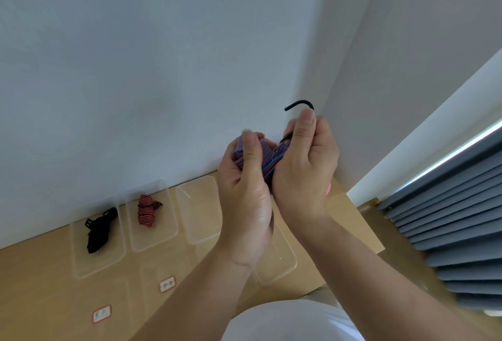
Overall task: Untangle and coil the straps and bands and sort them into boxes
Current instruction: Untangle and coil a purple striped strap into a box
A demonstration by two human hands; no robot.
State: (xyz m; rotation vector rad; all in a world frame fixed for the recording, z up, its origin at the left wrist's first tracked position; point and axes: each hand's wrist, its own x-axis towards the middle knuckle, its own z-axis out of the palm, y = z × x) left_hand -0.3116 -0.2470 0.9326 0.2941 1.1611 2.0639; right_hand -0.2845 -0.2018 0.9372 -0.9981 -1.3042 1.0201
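Note:
Both hands are raised above the table and hold a blue-and-red striped strap (267, 157) bunched between them. My left hand (245, 191) clasps the bundle from the left. My right hand (305, 161) grips its right end, and the strap's black hook (300, 104) sticks up above the thumb. A coiled black strap (100, 229) lies in the leftmost clear box (78, 264). A red-and-black striped strap (146, 211) lies in the second clear box (163, 237). A third clear box (195, 204) holds nothing that I can see.
Another clear box (279, 261) sits partly hidden under my arms. Two small red-framed labels (167, 284) (102, 313) lie on the wooden table (35, 286) near its front. A white wall stands behind the table and grey pleated blinds (448, 218) hang at the right. Something pink (328, 188) peeks out behind my right hand.

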